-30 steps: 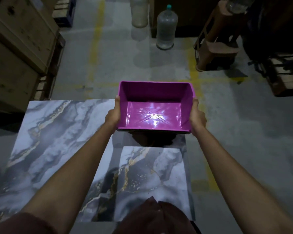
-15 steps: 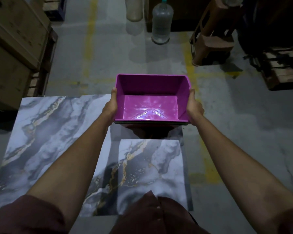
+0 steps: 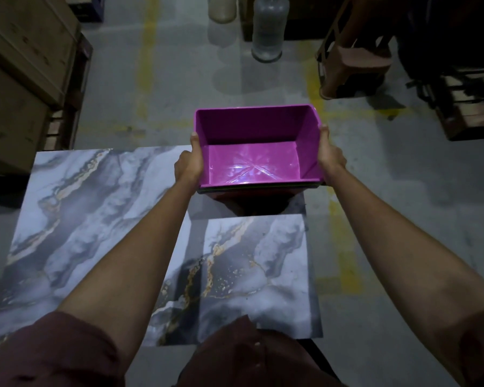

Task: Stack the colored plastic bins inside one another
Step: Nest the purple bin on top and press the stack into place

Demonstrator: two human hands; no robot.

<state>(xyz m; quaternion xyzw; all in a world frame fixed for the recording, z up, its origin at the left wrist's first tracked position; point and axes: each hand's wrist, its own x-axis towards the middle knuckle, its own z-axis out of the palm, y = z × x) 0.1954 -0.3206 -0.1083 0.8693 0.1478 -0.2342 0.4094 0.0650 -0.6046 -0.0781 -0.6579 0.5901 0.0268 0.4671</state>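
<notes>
A magenta plastic bin (image 3: 252, 152) is held up over the far end of the marble-patterned table (image 3: 95, 208). Thin rims of other bins (image 3: 257, 189), dark and greenish, show nested just under its near edge. My left hand (image 3: 189, 160) grips the stack's left side, thumb over the rim. My right hand (image 3: 329, 152) grips the right side. The stack's underside is hidden in shadow.
Wooden crates (image 3: 20, 65) stand at the left. A large clear water bottle (image 3: 268, 26) and a second jug (image 3: 222, 8) sit on the concrete floor ahead. A brown plastic stool (image 3: 352, 54) and a pallet (image 3: 470, 107) are at the right. Yellow floor lines run past the table.
The magenta bin stays in both hands, and thin rims of other bins show under its near edge now. The view has tilted down slightly, so the floor objects sit higher in frame.
</notes>
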